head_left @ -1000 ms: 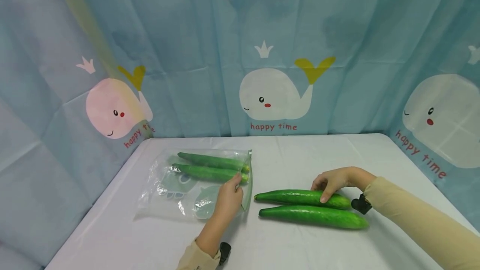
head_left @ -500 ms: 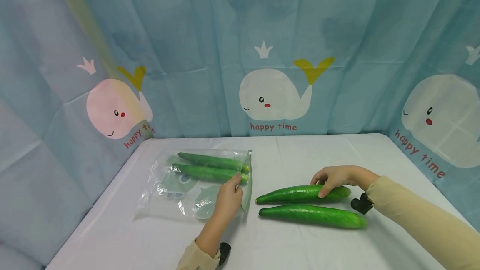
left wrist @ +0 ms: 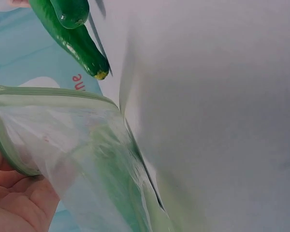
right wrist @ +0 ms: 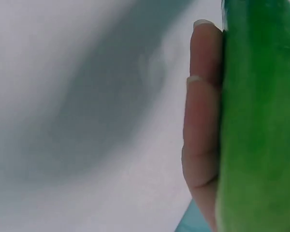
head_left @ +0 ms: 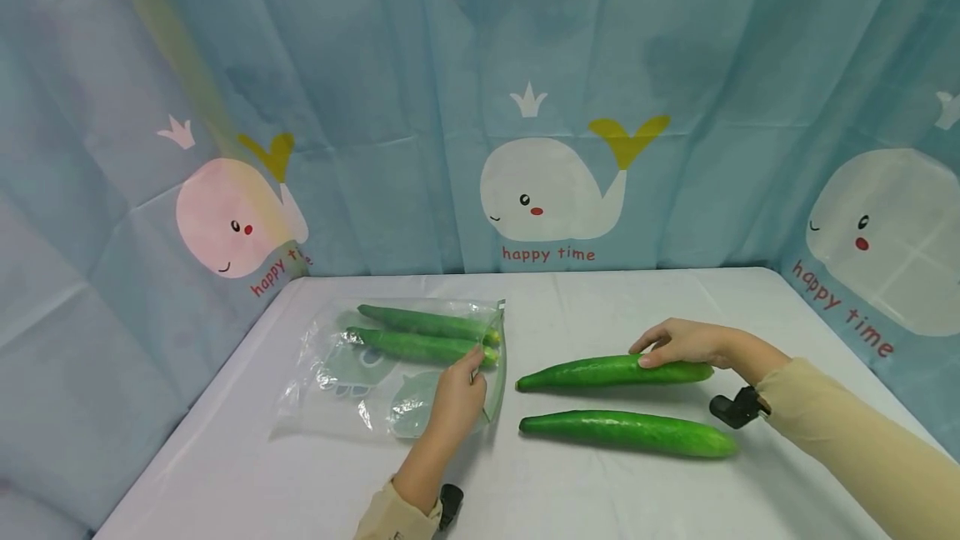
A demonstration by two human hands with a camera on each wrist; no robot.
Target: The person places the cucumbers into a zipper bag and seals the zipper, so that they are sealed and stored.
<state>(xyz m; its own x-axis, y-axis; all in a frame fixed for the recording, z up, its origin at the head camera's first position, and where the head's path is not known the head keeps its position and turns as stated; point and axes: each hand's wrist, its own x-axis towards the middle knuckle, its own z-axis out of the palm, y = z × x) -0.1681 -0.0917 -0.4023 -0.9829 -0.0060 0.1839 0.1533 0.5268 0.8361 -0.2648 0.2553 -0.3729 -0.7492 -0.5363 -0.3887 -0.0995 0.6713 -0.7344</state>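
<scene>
At the bag's mouth, my left hand (head_left: pixel 456 394) pinches the green-edged rim of a clear zip bag (head_left: pixel 292 407). Two cucumbers (head_left: pixel 427 322) lie side by side inside it. The left wrist view shows the green zipper edges (left wrist: pixel 48 92) standing apart. My right hand (head_left: pixel 693 342) grips a long cucumber (head_left: pixel 585 373) near its thicker end, raised over the table. In the right wrist view, fingers (right wrist: pixel 203 121) lie along this cucumber's side; the thumb is hidden there. Another cucumber (head_left: pixel 630 432) lies on the table nearer to me.
A white cloth covers the table (head_left: pixel 585 498). Blue curtains (head_left: pixel 405 190) with printed whales hang behind it and at both sides. Dark wrist cameras (head_left: pixel 738 408) are worn at both sleeves.
The right hand has lifted its cucumber off the table and moved it slightly away from me and to the right, apart from the lower one. The left hand and bag have stayed put.
</scene>
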